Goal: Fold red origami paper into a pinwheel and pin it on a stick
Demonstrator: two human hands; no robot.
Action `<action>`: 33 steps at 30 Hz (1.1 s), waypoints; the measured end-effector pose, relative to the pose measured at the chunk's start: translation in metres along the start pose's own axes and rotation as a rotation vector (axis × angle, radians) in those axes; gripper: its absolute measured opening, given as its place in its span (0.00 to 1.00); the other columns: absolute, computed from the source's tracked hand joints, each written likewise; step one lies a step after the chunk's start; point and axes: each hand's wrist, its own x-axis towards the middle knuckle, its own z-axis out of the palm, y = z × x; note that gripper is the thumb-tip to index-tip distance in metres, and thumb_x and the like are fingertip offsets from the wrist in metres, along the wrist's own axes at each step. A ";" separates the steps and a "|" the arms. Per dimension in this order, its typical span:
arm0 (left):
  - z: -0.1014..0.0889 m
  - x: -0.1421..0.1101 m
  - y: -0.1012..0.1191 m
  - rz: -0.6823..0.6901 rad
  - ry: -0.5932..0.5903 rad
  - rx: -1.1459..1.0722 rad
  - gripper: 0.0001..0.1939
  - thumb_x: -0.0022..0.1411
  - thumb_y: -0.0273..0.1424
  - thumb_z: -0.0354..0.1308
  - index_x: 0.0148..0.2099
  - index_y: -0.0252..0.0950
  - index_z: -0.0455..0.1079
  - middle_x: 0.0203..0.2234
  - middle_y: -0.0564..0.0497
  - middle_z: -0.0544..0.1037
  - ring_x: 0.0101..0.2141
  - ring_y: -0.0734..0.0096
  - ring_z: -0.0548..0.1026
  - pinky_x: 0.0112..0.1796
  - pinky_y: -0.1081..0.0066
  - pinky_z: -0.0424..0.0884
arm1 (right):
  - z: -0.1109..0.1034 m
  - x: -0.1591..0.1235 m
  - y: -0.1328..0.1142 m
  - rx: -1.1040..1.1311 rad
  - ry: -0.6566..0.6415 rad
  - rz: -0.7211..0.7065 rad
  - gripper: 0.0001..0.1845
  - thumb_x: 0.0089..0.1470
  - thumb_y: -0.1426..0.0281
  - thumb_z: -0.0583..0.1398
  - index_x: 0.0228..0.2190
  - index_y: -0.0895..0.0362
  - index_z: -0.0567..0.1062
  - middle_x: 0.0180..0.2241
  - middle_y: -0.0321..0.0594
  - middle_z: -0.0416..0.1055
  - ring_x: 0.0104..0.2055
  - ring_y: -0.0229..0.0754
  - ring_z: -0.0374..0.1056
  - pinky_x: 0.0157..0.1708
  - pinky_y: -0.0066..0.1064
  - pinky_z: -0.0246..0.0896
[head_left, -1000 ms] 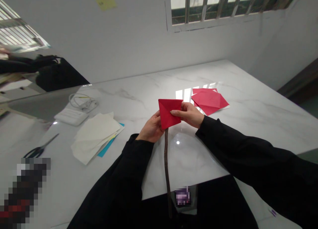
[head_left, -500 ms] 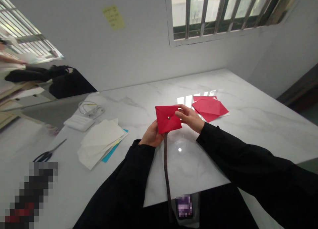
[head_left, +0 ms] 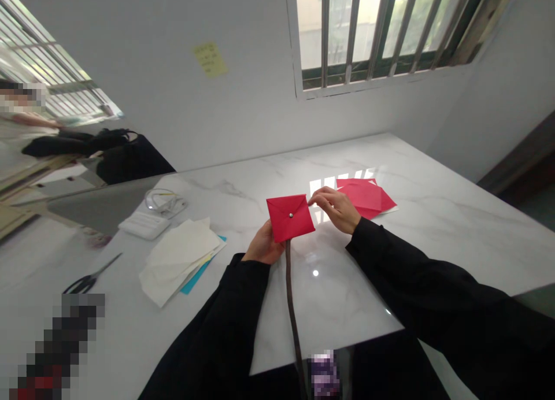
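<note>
A small red envelope [head_left: 289, 229] with folded flaps and a round metal-looking stud at its middle is tilted up above the table. My left hand [head_left: 264, 245] grips it from the lower left, most of its fingers hidden behind the paper. Close to the envelope's upper right edge is my right hand [head_left: 337, 208], its index finger reaching toward that edge, fingers loosely bent and holding nothing I can see. Whether the fingertip touches the paper is unclear. A dark brown strap [head_left: 291, 307] runs from under the envelope down to my lap.
Flat red papers [head_left: 364, 197] lie beyond my right hand. To the left are white and blue papers [head_left: 180, 261], a white box [head_left: 144, 225] with a coiled cable [head_left: 165, 200], and scissors [head_left: 89, 280]. Another person [head_left: 26, 122] sits at far left. A barred window [head_left: 381, 36] is ahead.
My right thumb and fingers have come off the envelope's right side and shifted slightly right. My left hand keeps its hold. The whole view has tipped up a little.
</note>
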 end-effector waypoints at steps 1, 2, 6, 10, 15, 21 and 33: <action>-0.001 0.000 0.000 -0.004 -0.005 0.001 0.08 0.68 0.24 0.59 0.42 0.31 0.80 0.30 0.47 0.85 0.30 0.68 0.82 0.35 0.74 0.80 | 0.000 0.000 0.001 -0.016 0.009 0.011 0.38 0.71 0.41 0.49 0.32 0.55 0.84 0.38 0.45 0.77 0.39 0.44 0.74 0.39 0.36 0.66; -0.001 0.000 0.001 -0.006 -0.006 0.002 0.07 0.67 0.24 0.59 0.42 0.32 0.80 0.31 0.47 0.85 0.30 0.68 0.82 0.34 0.74 0.79 | -0.001 0.001 0.002 -0.021 0.023 0.024 0.39 0.71 0.41 0.49 0.28 0.55 0.83 0.36 0.44 0.77 0.37 0.43 0.73 0.39 0.36 0.66; -0.003 0.000 0.000 -0.005 -0.025 0.019 0.08 0.68 0.25 0.59 0.44 0.31 0.80 0.33 0.46 0.86 0.30 0.69 0.82 0.35 0.74 0.79 | -0.003 0.001 -0.001 0.022 0.030 0.022 0.33 0.71 0.42 0.51 0.51 0.53 0.82 0.41 0.44 0.78 0.40 0.44 0.73 0.38 0.35 0.66; -0.001 -0.001 -0.002 0.005 -0.030 0.052 0.09 0.68 0.26 0.59 0.45 0.30 0.80 0.35 0.45 0.86 0.32 0.67 0.82 0.39 0.72 0.79 | -0.005 0.000 -0.006 -0.011 -0.034 -0.023 0.35 0.72 0.42 0.49 0.59 0.52 0.79 0.45 0.46 0.77 0.43 0.45 0.72 0.42 0.36 0.66; 0.001 -0.001 -0.004 0.018 -0.036 0.056 0.09 0.69 0.26 0.59 0.45 0.30 0.80 0.37 0.43 0.86 0.36 0.63 0.83 0.40 0.70 0.80 | -0.007 0.001 -0.006 -0.010 -0.042 -0.013 0.39 0.69 0.38 0.48 0.53 0.52 0.83 0.47 0.47 0.77 0.44 0.47 0.73 0.43 0.37 0.65; -0.008 0.002 -0.005 0.018 0.020 0.015 0.04 0.65 0.23 0.62 0.37 0.33 0.79 0.32 0.47 0.85 0.31 0.67 0.82 0.34 0.73 0.78 | -0.011 0.004 -0.005 -0.084 0.048 0.082 0.45 0.68 0.36 0.45 0.18 0.55 0.76 0.28 0.43 0.74 0.33 0.44 0.72 0.42 0.38 0.62; -0.003 0.001 0.002 0.035 0.068 -0.005 0.06 0.68 0.25 0.61 0.44 0.31 0.80 0.36 0.46 0.86 0.33 0.68 0.83 0.39 0.73 0.80 | -0.007 0.002 -0.004 -0.136 -0.033 0.137 0.46 0.69 0.37 0.45 0.16 0.56 0.74 0.20 0.40 0.68 0.25 0.39 0.65 0.36 0.35 0.57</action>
